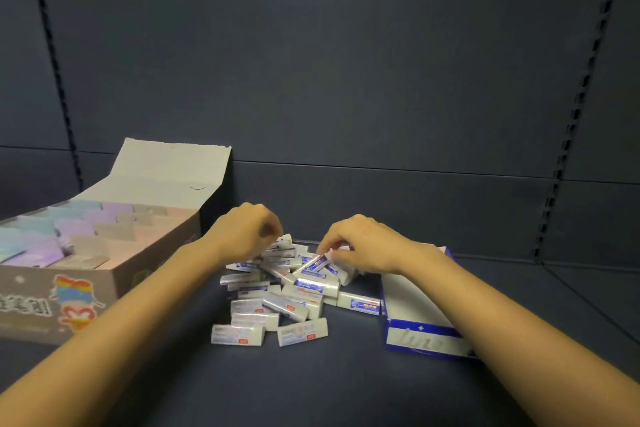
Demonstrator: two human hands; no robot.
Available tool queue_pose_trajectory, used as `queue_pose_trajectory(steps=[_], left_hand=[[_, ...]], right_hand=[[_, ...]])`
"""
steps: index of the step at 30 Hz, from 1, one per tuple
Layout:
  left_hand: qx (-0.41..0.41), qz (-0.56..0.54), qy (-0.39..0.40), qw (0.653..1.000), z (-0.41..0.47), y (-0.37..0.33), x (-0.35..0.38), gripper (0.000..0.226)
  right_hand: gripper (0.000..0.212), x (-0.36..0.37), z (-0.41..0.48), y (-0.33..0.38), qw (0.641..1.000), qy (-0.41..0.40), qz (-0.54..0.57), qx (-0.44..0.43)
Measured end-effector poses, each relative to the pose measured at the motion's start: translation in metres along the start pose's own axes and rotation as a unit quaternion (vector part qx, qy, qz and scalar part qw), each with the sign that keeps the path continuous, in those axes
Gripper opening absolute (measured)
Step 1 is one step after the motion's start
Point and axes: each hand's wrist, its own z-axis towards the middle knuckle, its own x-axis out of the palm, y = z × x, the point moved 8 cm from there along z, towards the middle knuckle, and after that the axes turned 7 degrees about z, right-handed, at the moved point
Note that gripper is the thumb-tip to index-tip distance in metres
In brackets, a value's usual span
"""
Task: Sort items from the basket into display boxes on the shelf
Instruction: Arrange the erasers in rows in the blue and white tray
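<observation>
Two hands work a pile of small white packs (pixel 277 295) on the dark shelf (pixel 346 388).
The right hand (pixel 367 246) pinches a pack (pixel 334 252) at the pile's far edge. The left hand (pixel 242 236) has its fingers curled into the pile, and its grip is unclear. A pastel-filled display box (pixel 114 288) stands to the left. The right forearm (pixel 485 315) hides part of a blue-white box (pixel 412 302).

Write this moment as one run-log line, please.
phase: sorting | left hand: curled over packet pile, grasp unclear | right hand: pinches packet atop pile | blue box: right of pile
</observation>
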Motion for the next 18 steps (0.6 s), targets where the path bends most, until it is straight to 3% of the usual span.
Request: queue_pose_trajectory(steps=[7,13,18], left_hand=[[0.014,-0.003,0.047,0.999,-0.024,0.007,0.014,0.025],[0.063,0.009,0.08,0.995,-0.025,-0.008,0.024,0.028],[0.101,0.039,0.093,0.99,-0.016,-0.018,0.032,0.028]], right_hand=[[0.034,0.028,0.023,0.011,0.994,0.051,-0.092,-0.016],[0.029,0.02,0.023,0.013,0.993,-0.002,-0.121,-0.011],[0.021,-0.005,0.011,-0.003,0.996,-0.054,-0.067,0.035]])
